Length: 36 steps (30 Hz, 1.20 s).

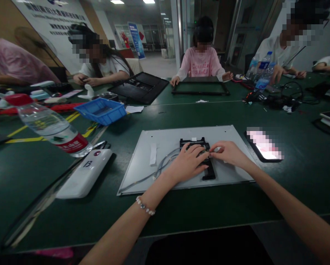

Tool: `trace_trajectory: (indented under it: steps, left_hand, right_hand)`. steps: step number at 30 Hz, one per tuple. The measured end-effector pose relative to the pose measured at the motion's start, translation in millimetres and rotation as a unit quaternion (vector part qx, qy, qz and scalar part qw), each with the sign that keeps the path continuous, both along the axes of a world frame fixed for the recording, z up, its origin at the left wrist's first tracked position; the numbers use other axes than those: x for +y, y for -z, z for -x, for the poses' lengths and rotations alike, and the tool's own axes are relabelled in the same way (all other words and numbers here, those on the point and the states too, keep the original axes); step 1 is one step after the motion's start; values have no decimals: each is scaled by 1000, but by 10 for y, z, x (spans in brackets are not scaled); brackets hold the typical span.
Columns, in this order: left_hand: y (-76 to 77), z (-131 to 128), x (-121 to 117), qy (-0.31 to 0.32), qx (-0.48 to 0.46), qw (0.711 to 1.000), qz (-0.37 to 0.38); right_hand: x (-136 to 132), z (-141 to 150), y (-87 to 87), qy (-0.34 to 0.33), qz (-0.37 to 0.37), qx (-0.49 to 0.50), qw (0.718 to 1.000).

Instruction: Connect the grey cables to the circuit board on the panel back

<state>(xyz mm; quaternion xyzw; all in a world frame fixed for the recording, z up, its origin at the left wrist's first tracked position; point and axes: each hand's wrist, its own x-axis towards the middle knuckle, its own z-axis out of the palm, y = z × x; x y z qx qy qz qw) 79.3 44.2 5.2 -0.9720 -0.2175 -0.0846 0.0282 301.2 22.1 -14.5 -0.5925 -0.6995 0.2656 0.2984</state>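
A pale grey flat panel [165, 138] lies on the green table, a black plastic bracket [209, 173] on its right half. Across the bracket rests my left hand [191, 162], palm down with the fingers stretched out. My right hand [227, 152] meets its fingertips at the bracket's right edge; thumb and forefinger are pinched, and whatever sits between them is too small to make out. Grey cables [161, 167] run from under my left hand to the panel's lower left corner. A white strip [153, 154] sticks to the panel's left part.
Right of the panel lies a lit phone [264, 145]. To the left are a white power bank [84, 175], a water bottle [51, 129] and a blue tray [101, 110]. Across the table, people handle a black frame [200, 88] and a black panel [140, 87]; cables [278, 97] lie heaped.
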Motion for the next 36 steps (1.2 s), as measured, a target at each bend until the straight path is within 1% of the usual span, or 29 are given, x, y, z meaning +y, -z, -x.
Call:
trace_trajectory:
  steps: [3,5,7,9,12,14,16,18,20,23,26,28,32,34,36]
  left_hand:
    - [5,-11,-26,-4,1,1000,-4]
    - [-33,-18,-39,-8,-1,1000,-3]
    - [-117,7,-17,-18,-16,1000,-2]
    - [-233,105,69,-45,-47,998,1]
    - [-383,437,319,-127,-109,986,25]
    - [-413,746,515,-193,-142,969,57]
    - [-383,1048,677,-243,-163,952,91]
    - [-322,1273,778,-255,-159,943,145]
    - [-267,1388,822,-254,-143,936,198]
    - [-234,1400,835,-242,-101,934,243]
    - [-256,1355,836,-244,-98,934,242]
    - [-286,1341,834,-243,-142,925,254]
    - [-351,1324,792,-208,-268,882,326]
    - [-371,1297,758,-194,-289,869,351]
    - [-376,1258,732,-185,-278,865,375]
  right_hand:
    - [-10,-11,-20,3,-2,3,1000]
    - [-22,-19,-57,10,-6,4,1000]
    - [-33,-25,-98,16,-13,3,1000]
    - [-41,-26,-131,22,-18,1,1000]
    - [-47,-18,-155,35,-22,7,999]
    - [-48,-13,-154,40,-26,12,999]
    - [-46,-11,-144,39,-34,10,999]
    - [-43,-11,-129,38,-41,5,998]
    - [-44,-9,-117,36,-43,4,998]
    - [-55,4,-114,28,-46,7,999]
    - [-68,21,-125,26,-55,-2,998]
    - [-73,29,-130,28,-59,-8,998]
    - [-79,39,-126,26,-70,-9,997]
    - [-85,46,-121,22,-70,-8,997]
    - [-91,55,-117,18,-64,-9,998]
